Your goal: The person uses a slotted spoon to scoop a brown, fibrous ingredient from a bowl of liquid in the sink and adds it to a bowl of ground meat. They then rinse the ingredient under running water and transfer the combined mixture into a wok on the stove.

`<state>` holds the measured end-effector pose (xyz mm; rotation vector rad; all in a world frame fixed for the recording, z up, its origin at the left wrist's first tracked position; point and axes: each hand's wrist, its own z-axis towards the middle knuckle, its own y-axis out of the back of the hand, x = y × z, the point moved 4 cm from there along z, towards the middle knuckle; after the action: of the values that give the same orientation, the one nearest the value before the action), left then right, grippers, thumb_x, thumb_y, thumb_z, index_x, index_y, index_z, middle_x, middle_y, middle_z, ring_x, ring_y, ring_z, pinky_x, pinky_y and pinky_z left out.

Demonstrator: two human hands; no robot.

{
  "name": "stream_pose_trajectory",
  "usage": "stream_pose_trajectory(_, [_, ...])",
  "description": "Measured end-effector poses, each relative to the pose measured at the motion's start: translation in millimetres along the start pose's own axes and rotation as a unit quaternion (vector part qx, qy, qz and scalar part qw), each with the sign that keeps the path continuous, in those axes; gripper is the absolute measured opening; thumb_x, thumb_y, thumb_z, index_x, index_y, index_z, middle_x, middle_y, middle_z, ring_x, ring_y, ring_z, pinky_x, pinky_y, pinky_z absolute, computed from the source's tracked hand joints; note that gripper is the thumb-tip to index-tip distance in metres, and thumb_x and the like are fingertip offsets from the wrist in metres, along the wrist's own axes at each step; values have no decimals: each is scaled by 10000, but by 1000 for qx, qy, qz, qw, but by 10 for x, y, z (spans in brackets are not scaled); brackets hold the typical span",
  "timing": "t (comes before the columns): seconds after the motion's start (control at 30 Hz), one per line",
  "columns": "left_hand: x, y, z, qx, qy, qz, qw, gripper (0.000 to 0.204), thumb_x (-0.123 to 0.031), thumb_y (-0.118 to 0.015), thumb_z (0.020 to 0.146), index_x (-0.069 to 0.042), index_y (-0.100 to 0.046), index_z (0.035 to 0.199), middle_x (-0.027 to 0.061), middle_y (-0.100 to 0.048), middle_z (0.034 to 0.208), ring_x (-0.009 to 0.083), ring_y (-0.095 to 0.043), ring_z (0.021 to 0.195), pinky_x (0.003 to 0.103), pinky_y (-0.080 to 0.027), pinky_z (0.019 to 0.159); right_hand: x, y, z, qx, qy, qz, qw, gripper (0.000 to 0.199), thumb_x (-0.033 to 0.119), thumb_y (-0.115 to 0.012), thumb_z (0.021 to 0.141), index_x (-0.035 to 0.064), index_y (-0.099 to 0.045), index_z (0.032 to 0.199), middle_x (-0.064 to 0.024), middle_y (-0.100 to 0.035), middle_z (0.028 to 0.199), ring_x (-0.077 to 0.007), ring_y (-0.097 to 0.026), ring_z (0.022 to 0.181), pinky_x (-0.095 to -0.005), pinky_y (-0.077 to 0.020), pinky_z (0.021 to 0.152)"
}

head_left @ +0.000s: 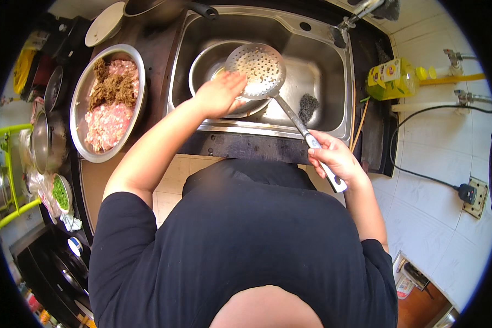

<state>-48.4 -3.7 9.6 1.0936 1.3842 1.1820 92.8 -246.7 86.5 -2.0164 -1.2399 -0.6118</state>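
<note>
My right hand is closed round the white-ended handle of a long metal skimmer. The skimmer's round, perforated head lies over a metal bowl in the sink, with small pale bits on its surface. My left hand is stretched flat at the near left edge of the skimmer head, fingers extended; it seems to touch the rim, though the exact contact is hard to make out. The bowl's contents are mostly hidden beneath the skimmer and my left hand.
A steel sink holds a dark scouring pad. Left of it stands a large metal bowl of minced meat with a brown paste on top. A yellow detergent bottle stands right, near a faucet. Chopped greens sit far left.
</note>
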Motion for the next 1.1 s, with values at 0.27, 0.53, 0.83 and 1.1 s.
stream_pose_trajectory(0.27, [-76,98,195,-80,26,63,994,526,-286,-517,847,-20,-393,1284,154,-368,1361,280,-322,1280,407,-221,1071,-23,-10,-33,7,26,36,999,551,35,-525,836,-2,-296,1336,-21,-503,613,-72,-468,418,-183,-388,384])
stream_pose_trajectory(0.53, [-123,15,109,-111,-126,-36,985,256,-92,-514,764,-118,-631,990,27,-632,1001,228,-596,894,334,-486,769,-93,30,-74,29,-1,68,997,474,68,-535,833,-28,-370,1267,-20,-495,603,-72,-441,399,-179,-361,378])
stream_pose_trajectory(0.83, [401,-184,294,-224,175,-501,817,121,-42,-630,787,-38,-648,906,75,-650,844,157,-624,771,261,-508,670,-97,247,-173,-45,13,91,995,498,75,-530,836,-18,-358,1294,-33,-493,607,-83,-430,387,-185,-344,370])
stream_pose_trajectory(1.1, [774,-1531,240,57,369,-535,758,100,-15,-577,783,7,-627,867,89,-632,772,150,-609,664,264,-502,587,-210,431,-277,-107,18,110,988,469,80,-516,844,4,-383,1287,-21,-483,606,-78,-436,410,-186,-359,389])
